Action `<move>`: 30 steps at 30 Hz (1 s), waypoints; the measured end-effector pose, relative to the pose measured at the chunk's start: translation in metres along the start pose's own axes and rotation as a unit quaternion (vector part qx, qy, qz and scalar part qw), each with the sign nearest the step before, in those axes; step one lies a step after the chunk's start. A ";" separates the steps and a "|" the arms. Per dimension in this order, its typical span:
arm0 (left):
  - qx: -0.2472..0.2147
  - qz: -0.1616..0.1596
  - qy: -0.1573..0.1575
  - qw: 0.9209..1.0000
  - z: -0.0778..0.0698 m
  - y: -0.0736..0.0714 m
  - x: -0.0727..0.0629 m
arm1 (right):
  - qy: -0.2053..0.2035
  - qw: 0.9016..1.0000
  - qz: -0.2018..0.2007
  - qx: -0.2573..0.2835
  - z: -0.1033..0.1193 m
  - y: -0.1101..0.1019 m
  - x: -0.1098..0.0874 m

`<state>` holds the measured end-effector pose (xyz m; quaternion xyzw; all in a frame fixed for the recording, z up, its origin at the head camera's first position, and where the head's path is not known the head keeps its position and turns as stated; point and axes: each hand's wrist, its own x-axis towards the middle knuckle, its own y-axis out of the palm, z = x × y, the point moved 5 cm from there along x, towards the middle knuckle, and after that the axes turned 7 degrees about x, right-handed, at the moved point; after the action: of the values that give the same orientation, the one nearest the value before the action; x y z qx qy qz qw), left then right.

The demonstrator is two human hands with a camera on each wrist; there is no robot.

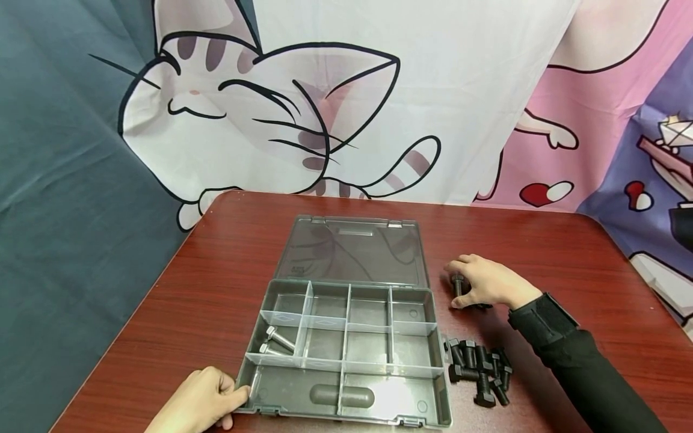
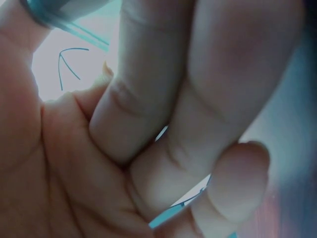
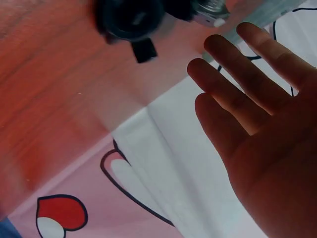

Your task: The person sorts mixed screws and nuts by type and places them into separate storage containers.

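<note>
A grey see-through compartment box [image 1: 392, 394] lies with its lid folded back. My left hand [image 1: 200, 397] grips the box's near left corner, thumb on the rim and the other fingers bent. Two silver bolts [image 1: 281, 340] lie in a left compartment. To the right of the lid my right hand [image 1: 489, 282] reaches low over the table, thumb and fingers spread around a black bolt [image 1: 458, 286]. In the right wrist view its fingers [image 3: 228, 94] look loosely extended, apart from the blurred dark bolts [image 3: 131, 20].
Several black bolts [image 1: 468, 356] lie in a pile right of the box, by its wall. The red-brown wooden table [image 1: 211, 282] carries everything. Behind it hangs a cloth [image 1: 460, 78] with cartoon cats. The flat lid [image 1: 352, 252] extends toward the table's far side.
</note>
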<state>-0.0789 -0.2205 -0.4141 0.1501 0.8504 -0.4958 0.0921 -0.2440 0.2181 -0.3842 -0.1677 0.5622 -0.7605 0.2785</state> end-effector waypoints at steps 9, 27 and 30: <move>-0.004 0.006 -0.003 1.000 0.001 0.001 0.000 | 0.010 1.000 0.025 0.008 -0.004 0.013 -0.005; 0.014 -0.005 -0.008 1.000 -0.001 -0.001 0.000 | -0.001 0.999 0.024 0.022 -0.004 0.014 -0.007; 0.018 -0.009 -0.007 1.000 -0.002 -0.001 0.000 | -0.001 1.000 0.025 0.018 -0.005 0.014 -0.006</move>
<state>-0.0793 -0.2195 -0.4124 0.1410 0.8421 -0.5126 0.0910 -0.2385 0.2224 -0.3986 -0.1490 0.5522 -0.7632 0.3006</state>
